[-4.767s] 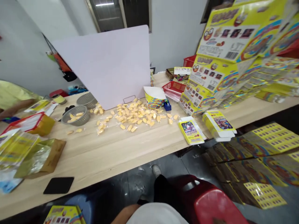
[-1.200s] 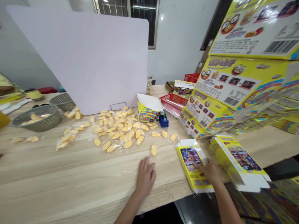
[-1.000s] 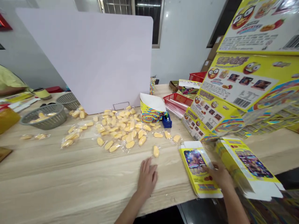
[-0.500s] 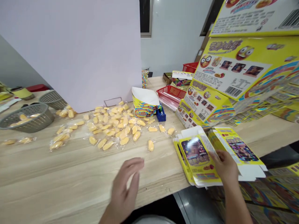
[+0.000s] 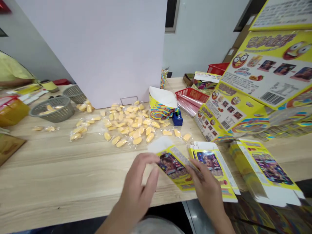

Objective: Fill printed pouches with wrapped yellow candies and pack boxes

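Observation:
A yellow printed carton with a white flap is tilted above the table's front edge. My right hand grips it by its right side, fingers closed over the grey-white side panel. At the carton's left edge is my left hand, thumb and fingers apart; whether a fingertip touches the carton I cannot tell. Just right of the held one lies a flat carton, partly covered by my right hand. Farther right rests a stack of flat cartons with white flaps toward me.
Many yellow wrapped candies are spread mid-table. Behind them stand a white board, an open display box and a blue tape dispenser. Grey baskets sit left, a red basket behind, tall stacked boxes right.
My right hand has lifted one carton off the pile and carried it left toward my left hand. The carton has turned and opened somewhat. The view has swung left.

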